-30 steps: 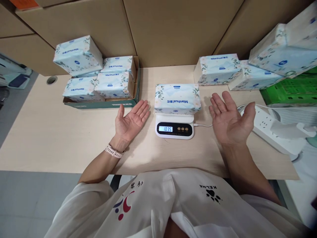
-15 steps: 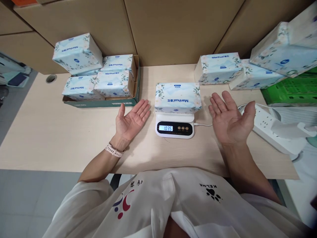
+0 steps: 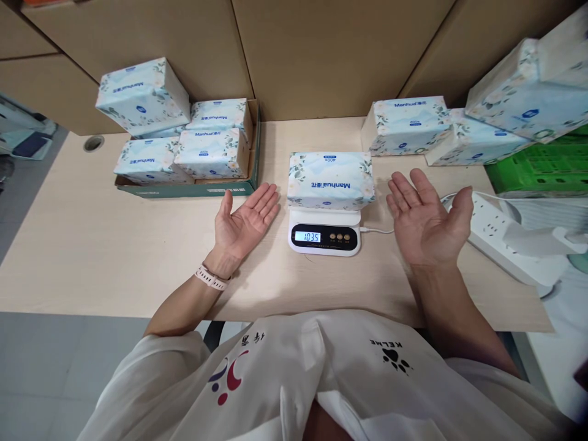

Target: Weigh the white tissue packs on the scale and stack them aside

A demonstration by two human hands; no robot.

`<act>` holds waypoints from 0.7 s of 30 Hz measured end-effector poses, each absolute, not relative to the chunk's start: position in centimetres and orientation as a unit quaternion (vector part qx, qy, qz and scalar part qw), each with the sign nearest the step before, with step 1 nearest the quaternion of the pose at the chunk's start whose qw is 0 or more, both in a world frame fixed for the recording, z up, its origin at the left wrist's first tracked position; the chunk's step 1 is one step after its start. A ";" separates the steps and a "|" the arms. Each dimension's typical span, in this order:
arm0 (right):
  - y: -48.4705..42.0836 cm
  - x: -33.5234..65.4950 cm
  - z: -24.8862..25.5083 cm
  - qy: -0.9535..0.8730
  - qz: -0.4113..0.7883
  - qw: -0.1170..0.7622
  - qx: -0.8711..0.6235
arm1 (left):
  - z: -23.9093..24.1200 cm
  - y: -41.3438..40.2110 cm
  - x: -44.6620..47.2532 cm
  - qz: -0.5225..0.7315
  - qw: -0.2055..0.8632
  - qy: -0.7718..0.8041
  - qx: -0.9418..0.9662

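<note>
A blue-and-white floral tissue pack point(image 3: 331, 179) lies on a white digital kitchen scale point(image 3: 324, 239), whose lit display reads 103.5. To the left of the scale, my left hand point(image 3: 243, 225) is open, palm up, with its fingers pointing toward the pack and touching nothing I can see. My right hand point(image 3: 428, 217) is open on the other side, palm up with the thumb spread, and holds nothing. Both hands are apart from the pack. A pale watch band point(image 3: 212, 278) circles my left wrist.
Several tissue packs fill a shallow green cardboard box point(image 3: 188, 188) at the back left. More packs point(image 3: 408, 125) stand back right, some by a green plastic crate point(image 3: 537, 168). A white power strip point(image 3: 509, 245) lies right of my right hand; a white cable joins the scale.
</note>
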State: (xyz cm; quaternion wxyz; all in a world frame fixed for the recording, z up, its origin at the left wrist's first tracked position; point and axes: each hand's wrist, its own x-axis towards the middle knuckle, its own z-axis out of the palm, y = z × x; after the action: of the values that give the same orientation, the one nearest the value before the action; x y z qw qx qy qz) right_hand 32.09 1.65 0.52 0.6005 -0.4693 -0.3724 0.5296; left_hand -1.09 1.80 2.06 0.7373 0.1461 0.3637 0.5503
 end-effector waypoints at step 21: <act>1.0 31.1 -0.4 -0.452 0.410 0.548 -0.571 | 0.9 1.4 -0.5 0.500 0.677 0.403 0.359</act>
State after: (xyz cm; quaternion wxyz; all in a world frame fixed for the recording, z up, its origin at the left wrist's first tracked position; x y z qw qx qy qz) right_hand 31.12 1.00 -0.43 0.5484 -0.5715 -0.4525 0.4098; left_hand -0.50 1.43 0.90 0.6772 0.3587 0.4030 0.5003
